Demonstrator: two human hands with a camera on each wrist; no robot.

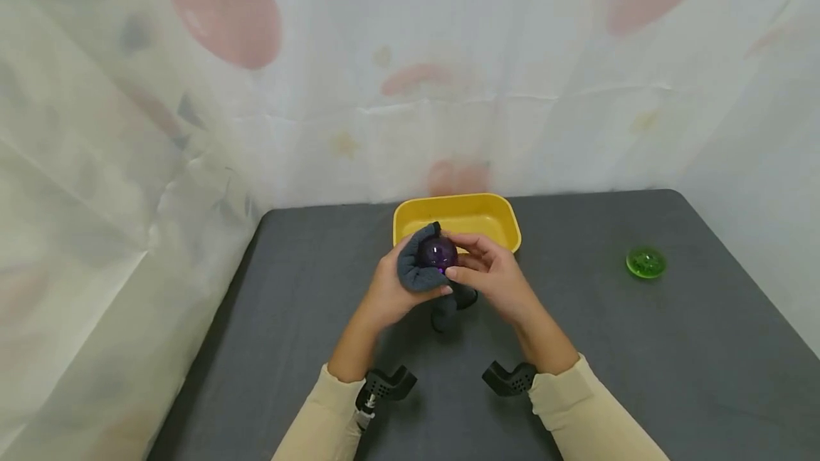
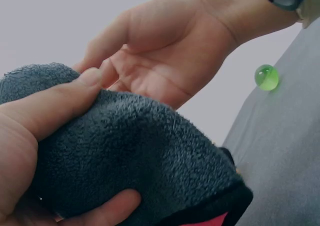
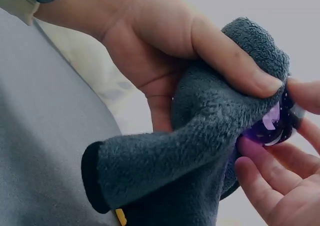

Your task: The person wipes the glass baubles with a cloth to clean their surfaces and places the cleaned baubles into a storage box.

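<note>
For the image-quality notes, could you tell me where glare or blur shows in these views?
Head view: even light, a small glare spot on the purple ball, curtain soft and bowed. Left wrist view: grey cloth sharp, green ball slightly soft. Right wrist view: right hand's fingertips blurred at the frame edge.

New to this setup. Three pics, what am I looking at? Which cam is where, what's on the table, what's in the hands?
There is no machine here: a person works with two bare hands and wears three cameras. The wide picture comes from the head and looks down at a dark grey table. The two close-ups come from cameras strapped at each wrist; the black mounts show by the cream sleeves.

On the table stand a yellow tray and, off to the right, a green ball, which the left wrist view also catches.

The left hand has a grip on a grey fleece cloth, thumb curled over it. The cloth is wrapped partly around a purple ball. The right hand touches that ball with its fingertips, as the right wrist view shows.
</note>
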